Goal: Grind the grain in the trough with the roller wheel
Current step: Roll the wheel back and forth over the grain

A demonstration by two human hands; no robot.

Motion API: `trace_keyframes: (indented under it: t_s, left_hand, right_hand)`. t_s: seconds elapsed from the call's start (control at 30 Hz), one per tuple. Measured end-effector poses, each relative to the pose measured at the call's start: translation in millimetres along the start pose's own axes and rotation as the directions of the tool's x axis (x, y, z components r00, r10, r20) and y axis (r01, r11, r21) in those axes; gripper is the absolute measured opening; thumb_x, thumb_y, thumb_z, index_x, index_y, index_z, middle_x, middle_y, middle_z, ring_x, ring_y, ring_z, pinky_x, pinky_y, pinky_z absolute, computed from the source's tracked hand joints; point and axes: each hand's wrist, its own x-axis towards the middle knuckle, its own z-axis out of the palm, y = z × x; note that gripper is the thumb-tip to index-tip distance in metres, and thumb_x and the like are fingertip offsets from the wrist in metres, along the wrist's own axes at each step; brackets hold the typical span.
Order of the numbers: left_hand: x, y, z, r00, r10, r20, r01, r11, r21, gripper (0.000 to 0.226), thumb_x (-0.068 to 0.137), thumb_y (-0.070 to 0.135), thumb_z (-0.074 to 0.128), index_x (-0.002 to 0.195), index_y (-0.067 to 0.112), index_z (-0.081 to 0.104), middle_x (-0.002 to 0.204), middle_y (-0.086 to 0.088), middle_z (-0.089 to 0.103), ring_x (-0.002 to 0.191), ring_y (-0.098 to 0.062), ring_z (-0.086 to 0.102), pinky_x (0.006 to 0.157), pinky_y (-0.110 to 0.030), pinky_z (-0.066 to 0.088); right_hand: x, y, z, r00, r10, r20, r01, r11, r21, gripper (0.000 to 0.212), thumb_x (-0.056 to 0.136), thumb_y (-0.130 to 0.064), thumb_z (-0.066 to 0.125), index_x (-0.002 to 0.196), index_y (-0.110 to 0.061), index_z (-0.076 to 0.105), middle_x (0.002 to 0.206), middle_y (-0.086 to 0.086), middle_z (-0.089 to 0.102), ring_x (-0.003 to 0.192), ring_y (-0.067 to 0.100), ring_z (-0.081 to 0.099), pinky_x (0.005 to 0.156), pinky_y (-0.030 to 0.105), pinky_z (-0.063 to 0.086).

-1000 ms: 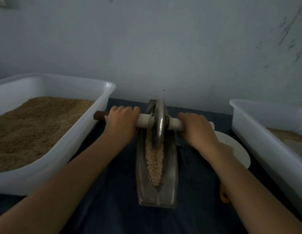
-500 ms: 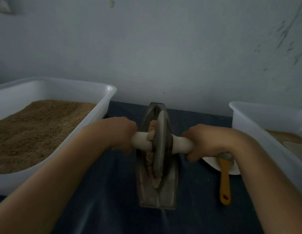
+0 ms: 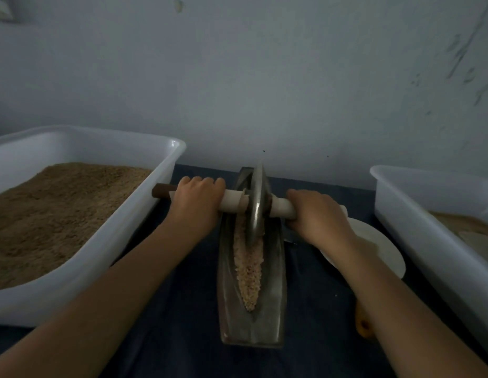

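A narrow boat-shaped metal trough (image 3: 275,309) lies lengthwise on the dark table, with pale crushed grain (image 3: 248,271) along its groove. The metal roller wheel (image 3: 257,203) stands upright at the far end of the trough, on a pale axle handle (image 3: 233,203) that runs left to right. My left hand (image 3: 196,205) grips the axle left of the wheel, fingers curled over the top. My right hand (image 3: 316,216) grips it right of the wheel. The near half of the groove is uncovered.
A large white tub (image 3: 144,214) of brown ground grain stands at the left, close to the axle's dark end. Another white tub (image 3: 417,225) stands at the right. A white plate (image 3: 373,241) and an orange brush handle (image 3: 362,326) lie under my right forearm. A wall rises right behind.
The wheel rolled from the far end toward me to mid-trough, then back to the far end. Both hands kept their grip and my arms are stretched out again.
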Motion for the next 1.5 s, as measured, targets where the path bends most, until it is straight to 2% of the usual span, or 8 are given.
trace_keyframes:
  t_s: [0.33, 0.5, 0.67, 0.87, 1.03, 1.2, 1.37, 1.5]
  left_hand:
    - [-19, -1, -47, 0.819, 0.088, 0.566, -0.089, 0.996, -0.025, 0.035, 0.080, 0.030, 0.069, 0.111, 0.018, 0.058, 0.105, -0.001, 0.063, 0.092, -0.014, 0.060, 0.079, -0.024, 0.046]
    - [-13, -2, -37, 0.848, 0.071, 0.525, -0.043, 0.997, -0.065, 0.038, 0.079, 0.029, 0.069, 0.113, 0.017, 0.057, 0.107, -0.001, 0.062, 0.095, -0.015, 0.059, 0.084, -0.027, 0.046]
    - [1, -3, -8, 0.971, -0.031, 0.235, 0.041, 0.998, -0.037, 0.020, 0.084, 0.027, 0.062, 0.097, 0.022, 0.048, 0.104, -0.002, 0.059, 0.095, -0.019, 0.057, 0.080, -0.030, 0.042]
    - [1, 0, 9, 0.994, -0.045, -0.099, 0.044, 0.999, -0.011, 0.023, 0.084, 0.028, 0.061, 0.100, 0.019, 0.047, 0.103, 0.001, 0.058, 0.095, -0.017, 0.053, 0.083, -0.028, 0.035]
    - [-3, -1, -10, 0.984, -0.024, 0.174, 0.027, 1.000, -0.016, 0.023, 0.086, 0.027, 0.059, 0.105, 0.018, 0.050, 0.107, -0.002, 0.059, 0.097, -0.019, 0.057, 0.083, -0.028, 0.039]
    - [-17, -1, -40, 0.880, 0.062, 0.472, -0.058, 0.998, -0.022, 0.032, 0.081, 0.030, 0.066, 0.109, 0.018, 0.056, 0.102, 0.001, 0.061, 0.092, -0.014, 0.059, 0.083, -0.028, 0.048]
    - [-20, -1, -52, 0.805, 0.115, 0.583, -0.108, 0.993, -0.046, 0.023, 0.079, 0.030, 0.068, 0.097, 0.020, 0.059, 0.091, 0.005, 0.062, 0.082, -0.010, 0.060, 0.073, -0.022, 0.046]
    - [-11, -2, -38, 0.847, 0.077, 0.526, -0.044, 0.996, -0.074, 0.033, 0.079, 0.029, 0.068, 0.108, 0.019, 0.057, 0.101, 0.001, 0.061, 0.087, -0.012, 0.056, 0.080, -0.024, 0.045]
  right_hand:
    - [-21, -14, -65, 0.784, -0.143, 0.604, 0.076, 0.988, 0.135, 0.021, 0.075, -0.022, 0.069, 0.072, -0.029, 0.049, 0.076, -0.008, 0.057, 0.075, 0.010, 0.058, 0.064, 0.025, 0.048]
    - [-16, -12, -52, 0.827, -0.123, 0.549, 0.077, 0.991, 0.107, 0.014, 0.080, -0.022, 0.066, 0.084, -0.025, 0.053, 0.082, -0.006, 0.058, 0.076, 0.011, 0.056, 0.056, 0.019, 0.040]
    - [0, -5, -17, 0.983, 0.014, 0.181, -0.017, 1.000, 0.011, 0.018, 0.080, -0.022, 0.059, 0.073, -0.027, 0.042, 0.090, -0.002, 0.059, 0.068, 0.014, 0.047, 0.049, 0.025, 0.024]
    - [3, 1, 11, 0.985, -0.027, -0.171, 0.026, 1.000, -0.009, 0.018, 0.079, -0.019, 0.061, 0.083, -0.019, 0.044, 0.090, 0.004, 0.058, 0.085, 0.025, 0.052, 0.063, 0.030, 0.017]
    - [1, -2, -15, 0.983, -0.013, 0.185, 0.012, 1.000, 0.005, 0.014, 0.080, -0.021, 0.061, 0.084, -0.022, 0.047, 0.091, 0.000, 0.060, 0.077, 0.019, 0.052, 0.058, 0.029, 0.031]
    - [-16, -11, -52, 0.834, -0.108, 0.541, 0.067, 0.993, 0.095, 0.015, 0.076, -0.022, 0.068, 0.088, -0.019, 0.059, 0.086, 0.000, 0.062, 0.076, 0.012, 0.057, 0.055, 0.021, 0.041]
    - [-24, -14, -66, 0.748, -0.152, 0.646, 0.058, 0.985, 0.165, 0.019, 0.077, -0.021, 0.069, 0.094, -0.015, 0.064, 0.089, 0.003, 0.068, 0.075, 0.010, 0.061, 0.057, 0.018, 0.044]
    - [-15, -12, -52, 0.833, -0.116, 0.541, 0.061, 0.991, 0.119, 0.019, 0.080, -0.021, 0.065, 0.098, -0.018, 0.061, 0.092, -0.001, 0.062, 0.081, 0.013, 0.058, 0.062, 0.024, 0.044]
